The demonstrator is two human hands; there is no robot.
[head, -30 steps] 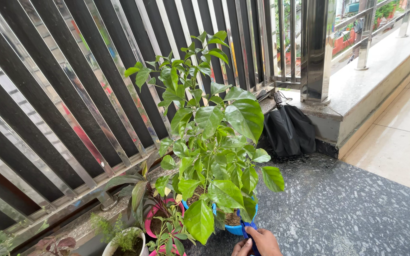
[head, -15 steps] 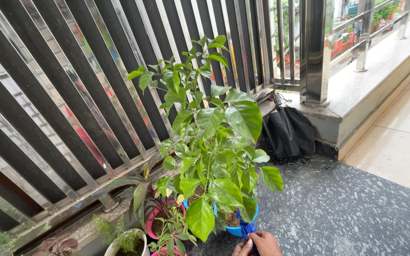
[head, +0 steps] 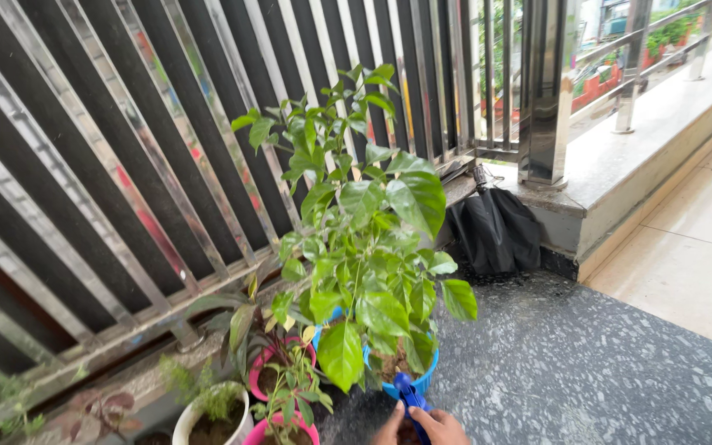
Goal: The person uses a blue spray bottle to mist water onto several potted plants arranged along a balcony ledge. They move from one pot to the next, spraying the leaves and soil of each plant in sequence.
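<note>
— What are the hands doing?

— Both sit at the bottom edge, about six o'clock in the view. The right hand [head: 441, 428] has its fingers curled tight around a blue tool handle [head: 409, 397]; what kind of tool it is I cannot tell, since only the handle end shows. The left hand [head: 391, 432] is just beside it, mostly cut off by the frame, so I cannot tell whether it grips anything.

— And where does that handle point?

— Up toward twelve o'clock, its tip touching the rim of the blue pot [head: 423, 381], which holds the tall leafy plant [head: 364, 222].

— What stands around it?

— At nine o'clock from the blue pot, a pink pot [head: 261, 377] with a dark-leaved plant; at about eight o'clock, a white pot [head: 194, 419] with a small feathery plant. All stand along the steel railing [head: 125, 189]. At two o'clock from the plant, a folded black umbrella [head: 494, 231] leans against the stone ledge [head: 644, 132]. The pots rest on a dark speckled floor [head: 587, 371].
</note>
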